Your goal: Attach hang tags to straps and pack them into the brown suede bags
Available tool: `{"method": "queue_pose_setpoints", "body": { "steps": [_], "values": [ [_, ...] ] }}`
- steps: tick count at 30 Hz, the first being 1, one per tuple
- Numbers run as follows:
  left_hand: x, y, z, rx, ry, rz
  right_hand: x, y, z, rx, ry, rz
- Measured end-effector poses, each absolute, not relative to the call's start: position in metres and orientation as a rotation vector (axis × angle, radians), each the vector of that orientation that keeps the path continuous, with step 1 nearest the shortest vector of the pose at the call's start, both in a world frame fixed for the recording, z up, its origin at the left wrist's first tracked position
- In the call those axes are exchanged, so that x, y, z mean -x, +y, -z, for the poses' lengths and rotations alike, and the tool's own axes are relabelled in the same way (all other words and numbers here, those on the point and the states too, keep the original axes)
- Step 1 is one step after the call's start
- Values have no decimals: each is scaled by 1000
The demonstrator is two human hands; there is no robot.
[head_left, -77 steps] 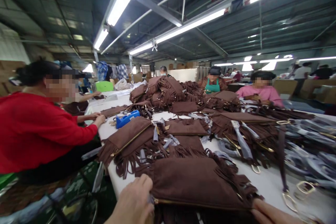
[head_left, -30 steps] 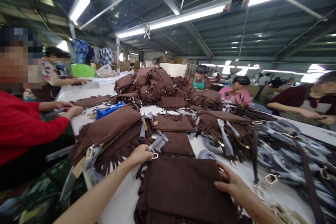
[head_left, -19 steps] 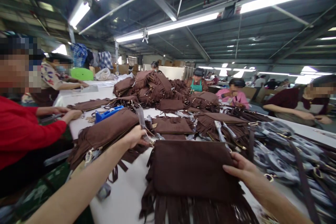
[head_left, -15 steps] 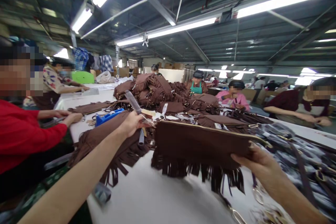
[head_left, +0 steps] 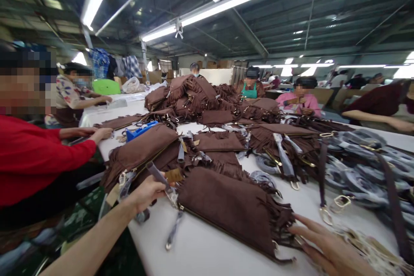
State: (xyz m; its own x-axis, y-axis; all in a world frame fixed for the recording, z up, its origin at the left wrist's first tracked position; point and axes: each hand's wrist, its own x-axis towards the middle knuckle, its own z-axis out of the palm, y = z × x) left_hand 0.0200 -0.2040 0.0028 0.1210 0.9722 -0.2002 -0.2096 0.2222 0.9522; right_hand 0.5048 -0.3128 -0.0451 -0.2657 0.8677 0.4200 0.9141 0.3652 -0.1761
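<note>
A brown fringed bag (head_left: 226, 207) lies on the white table, its zipper edge toward me and its fringe away from me and to the right. At its left end, my left hand (head_left: 149, 192) is closed on a plastic-wrapped strap end, with a tan tag (head_left: 174, 175) beside the fingers. My right hand (head_left: 326, 241) is at the bag's right end, fingers stretched out and apart against the fringe (head_left: 281, 211). Small metal rings show at the bag's lower right corner.
More brown fringed bags are heaped at the table's (head_left: 194, 252) middle; one bag (head_left: 142, 146) lies left, near a blue tool (head_left: 141, 130). Coiled wrapped straps (head_left: 355, 172) and metal clasps (head_left: 342, 201) lie right. A co-worker's red sleeve (head_left: 64, 151) is close on the left.
The bag, held up between both hands before, now lies on the table with its zipper edge toward me. My right hand has let go of its corner, and both hands are lower.
</note>
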Motion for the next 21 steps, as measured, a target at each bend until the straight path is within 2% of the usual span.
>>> {"method": "queue_pose_setpoints", "body": {
  "steps": [5, 9, 13, 16, 18, 19, 21],
  "values": [
    [-21, -201, -10, -751, 951, -1146, -474, -311, 28, 1496, -2194, 241],
    [-19, -202, -7, -702, 961, -1209, -427, -322, 42, 1390, -2262, 327],
    [-15, -205, -9, -940, 1208, -1385, -390, -325, 63, 1311, -2290, 497],
    [-19, -213, -18, -1397, 1507, -1645, -375, -319, 72, 1383, -2247, 575],
    [-28, -222, -23, -1942, 1613, -1726, -372, -313, 75, 1448, -2231, 575],
    [-34, -226, -24, -2242, 1571, -1663, -372, -311, 76, 1468, -2235, 571],
    [-47, -233, -21, -2646, 1348, -1315, -376, -307, 74, 1507, -2253, 566]
  ]
}}
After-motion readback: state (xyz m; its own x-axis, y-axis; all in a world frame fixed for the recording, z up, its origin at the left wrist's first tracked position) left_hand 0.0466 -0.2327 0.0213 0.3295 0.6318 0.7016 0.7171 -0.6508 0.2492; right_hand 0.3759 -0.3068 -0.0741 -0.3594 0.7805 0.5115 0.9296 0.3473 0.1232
